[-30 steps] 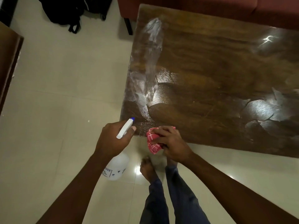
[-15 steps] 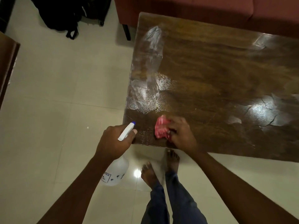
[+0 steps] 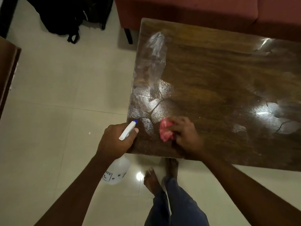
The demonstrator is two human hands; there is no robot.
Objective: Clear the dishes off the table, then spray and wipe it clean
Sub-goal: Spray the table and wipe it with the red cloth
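A dark wooden table [image 3: 219, 82] fills the right of the head view, with wet shiny patches along its left side and at the right. My right hand [image 3: 185, 136] presses a bunched red cloth [image 3: 166, 131] onto the tabletop near the front left corner. My left hand [image 3: 115, 141] grips a white spray bottle [image 3: 116, 170] by its neck just off that corner. The bottle's blue-tipped nozzle points toward the table and its clear body hangs below my hand. No dishes show on the table.
A red sofa [image 3: 187, 12] stands right behind the table. A black backpack [image 3: 70, 15] lies on the pale tiled floor at the top left. Brown wooden furniture [image 3: 8, 70] juts in at the left edge. My bare feet [image 3: 153, 180] stand by the table's front edge.
My right hand has carried the red cloth from the table's front edge further onto the top and slightly to the right. The left hand with the bottle has barely moved.
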